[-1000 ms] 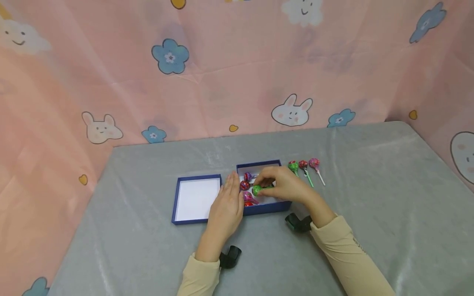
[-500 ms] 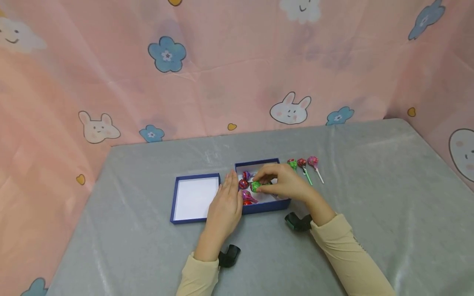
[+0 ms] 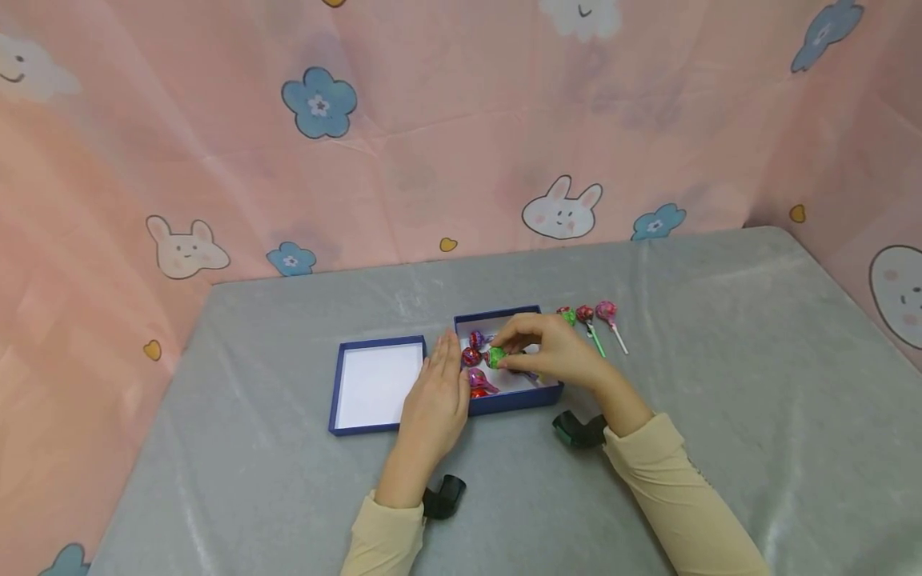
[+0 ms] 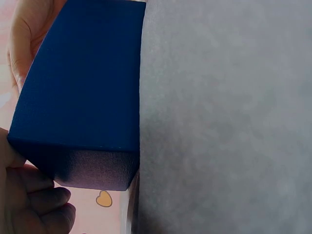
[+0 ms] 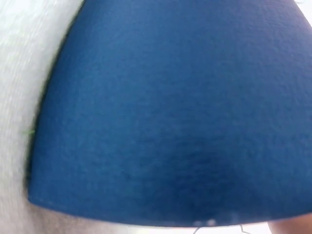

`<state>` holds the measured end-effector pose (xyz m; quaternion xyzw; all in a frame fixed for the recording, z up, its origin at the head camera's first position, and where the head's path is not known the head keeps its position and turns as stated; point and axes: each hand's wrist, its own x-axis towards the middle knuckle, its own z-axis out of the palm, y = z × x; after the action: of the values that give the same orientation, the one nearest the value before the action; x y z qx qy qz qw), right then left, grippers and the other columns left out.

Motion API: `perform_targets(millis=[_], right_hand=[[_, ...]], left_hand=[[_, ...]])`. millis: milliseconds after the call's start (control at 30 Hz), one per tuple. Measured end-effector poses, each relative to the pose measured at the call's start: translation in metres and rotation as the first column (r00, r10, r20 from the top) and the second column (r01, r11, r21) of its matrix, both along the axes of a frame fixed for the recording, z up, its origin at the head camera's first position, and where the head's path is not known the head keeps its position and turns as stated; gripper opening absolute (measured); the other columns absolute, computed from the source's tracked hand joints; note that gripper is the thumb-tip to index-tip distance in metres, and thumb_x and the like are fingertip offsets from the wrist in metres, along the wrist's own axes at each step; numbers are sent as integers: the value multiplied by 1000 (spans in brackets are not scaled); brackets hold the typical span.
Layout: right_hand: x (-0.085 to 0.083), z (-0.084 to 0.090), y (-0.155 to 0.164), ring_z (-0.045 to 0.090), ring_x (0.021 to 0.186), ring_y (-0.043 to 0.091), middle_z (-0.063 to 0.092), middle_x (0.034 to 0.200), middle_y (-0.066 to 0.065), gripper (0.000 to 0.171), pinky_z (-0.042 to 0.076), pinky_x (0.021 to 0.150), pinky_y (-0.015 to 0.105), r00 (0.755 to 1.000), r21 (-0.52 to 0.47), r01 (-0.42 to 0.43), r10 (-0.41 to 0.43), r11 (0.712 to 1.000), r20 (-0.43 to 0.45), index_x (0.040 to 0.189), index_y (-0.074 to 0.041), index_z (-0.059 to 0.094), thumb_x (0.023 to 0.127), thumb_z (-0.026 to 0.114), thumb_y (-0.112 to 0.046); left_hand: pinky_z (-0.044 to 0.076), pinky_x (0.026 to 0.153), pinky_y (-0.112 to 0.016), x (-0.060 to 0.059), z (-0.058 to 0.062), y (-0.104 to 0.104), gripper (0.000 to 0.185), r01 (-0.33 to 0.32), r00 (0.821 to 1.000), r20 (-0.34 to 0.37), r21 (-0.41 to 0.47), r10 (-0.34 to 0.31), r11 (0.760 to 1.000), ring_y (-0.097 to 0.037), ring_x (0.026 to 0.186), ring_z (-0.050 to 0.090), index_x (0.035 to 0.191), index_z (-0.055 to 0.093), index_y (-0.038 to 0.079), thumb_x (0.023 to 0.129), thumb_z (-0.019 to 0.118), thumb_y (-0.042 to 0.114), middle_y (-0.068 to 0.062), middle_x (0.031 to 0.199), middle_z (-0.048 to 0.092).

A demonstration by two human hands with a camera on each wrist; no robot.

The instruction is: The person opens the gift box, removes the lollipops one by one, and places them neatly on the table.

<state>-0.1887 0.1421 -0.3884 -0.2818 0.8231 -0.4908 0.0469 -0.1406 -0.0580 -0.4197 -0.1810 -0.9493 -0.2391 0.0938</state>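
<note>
My right hand (image 3: 558, 350) reaches into the blue box (image 3: 515, 402) and pinches a green lollipop (image 3: 495, 357) between thumb and fingertips. Several wrapped lollipops lie in the box's left part, among them a purple one (image 3: 476, 339), a dark red one (image 3: 471, 357) and a pink one (image 3: 479, 380). My left hand (image 3: 434, 400) rests along the box's left side, fingers straight. Up close in the left wrist view, the box's blue outer wall (image 4: 83, 83) stands beside the left hand's fingers (image 4: 48, 200). The right wrist view is mostly filled by blue wall (image 5: 170, 122), the lollipop hidden.
To the left lies a shallow blue lid (image 3: 378, 388), white inside up. Beyond the box's right side are a green-and-red lollipop (image 3: 567, 315), a red one with a green stick (image 3: 585, 314) and a pink one (image 3: 607, 311). Grey cloth covers the table (image 3: 245, 464).
The green lollipop has shifted slightly toward the box's far side in my right fingers. The left hand keeps its place against the box, while the head view has drifted a little.
</note>
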Motion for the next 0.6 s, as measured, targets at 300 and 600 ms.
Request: perform_targets(millis=[300, 600], right_hand=[[0, 1, 2, 62, 81, 17, 67, 93, 6, 21, 53, 76, 33, 1000, -48, 16, -15, 999, 24, 97, 0, 70, 77, 75, 0], [-2, 1, 4, 62, 82, 18, 66, 93, 7, 20, 53, 76, 29, 1000, -109, 18, -15, 994, 27, 97, 1, 70, 78, 75, 0]], left_hand=[[29, 109, -43, 0, 0, 0, 51, 5, 1000, 0, -1, -5, 1000, -27, 136, 32, 142, 33, -7, 99, 44, 17, -19, 147, 35], [29, 109, -42, 0, 1, 0, 51, 2, 1000, 11, -1, -2, 1000, -26, 136, 32, 143, 33, -7, 99, 43, 16, -18, 147, 34]])
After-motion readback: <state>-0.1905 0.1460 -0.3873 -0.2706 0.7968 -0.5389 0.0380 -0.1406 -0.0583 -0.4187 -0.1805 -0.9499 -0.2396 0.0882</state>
